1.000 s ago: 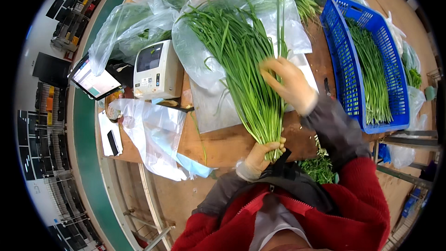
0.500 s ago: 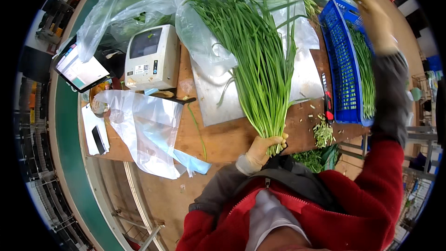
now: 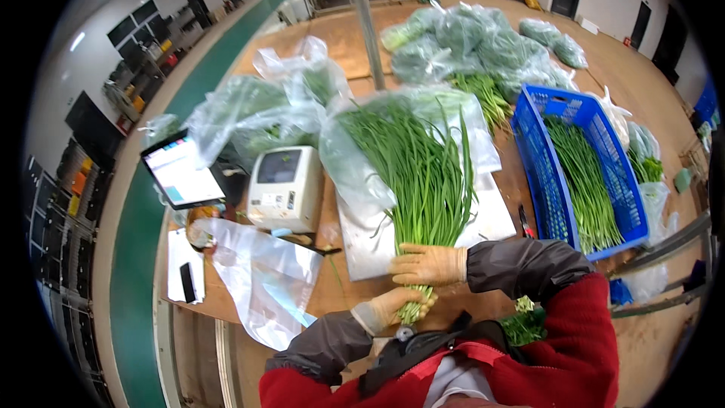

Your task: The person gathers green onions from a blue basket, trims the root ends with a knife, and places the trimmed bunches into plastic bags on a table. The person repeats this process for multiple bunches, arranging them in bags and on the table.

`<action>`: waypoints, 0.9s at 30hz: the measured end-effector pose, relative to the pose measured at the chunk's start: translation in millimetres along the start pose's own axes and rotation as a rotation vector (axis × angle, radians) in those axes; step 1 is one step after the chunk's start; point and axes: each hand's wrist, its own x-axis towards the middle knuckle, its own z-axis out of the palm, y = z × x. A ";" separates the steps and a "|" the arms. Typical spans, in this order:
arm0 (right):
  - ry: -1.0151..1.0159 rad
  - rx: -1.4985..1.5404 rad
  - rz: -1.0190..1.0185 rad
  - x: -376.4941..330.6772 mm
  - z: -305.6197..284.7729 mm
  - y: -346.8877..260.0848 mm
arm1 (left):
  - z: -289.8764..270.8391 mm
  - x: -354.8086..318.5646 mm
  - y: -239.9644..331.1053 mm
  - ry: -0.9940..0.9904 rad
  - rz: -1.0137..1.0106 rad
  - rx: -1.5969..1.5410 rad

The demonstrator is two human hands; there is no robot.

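A long bunch of green garlic chives lies with its leaves on a clear plastic bag, over a pale metal plate. My gloved left hand is closed around the cut stem ends at the table's near edge. Just above it, my gloved right hand lies across the stems from the right, fingers stretched out over them; its thumb is hidden. To the right stands a blue plastic crate holding more chives.
A white label printer and a tablet stand left. Nearer lie an empty clear bag and a phone. A red-handled knife rests beside the crate. Bagged greens and a scale display on a pole are farther back.
My right hand has come down from above the crate onto the stems. My left hand keeps its hold on the chives. The head view has tilted up, showing more of the room.
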 end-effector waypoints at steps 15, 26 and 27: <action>-0.036 1.170 0.333 107.0 -244.2 4.1 | 204.7 -151.0 132.6 -0.008 1.572 1.017; 0.041 1.910 0.473 -6.3 -104.5 -10.6 | 182.1 -106.3 105.8 -0.043 1.277 0.418; 0.090 1.903 0.438 -25.1 -89.8 -24.2 | 180.4 -124.8 109.8 0.015 1.422 0.515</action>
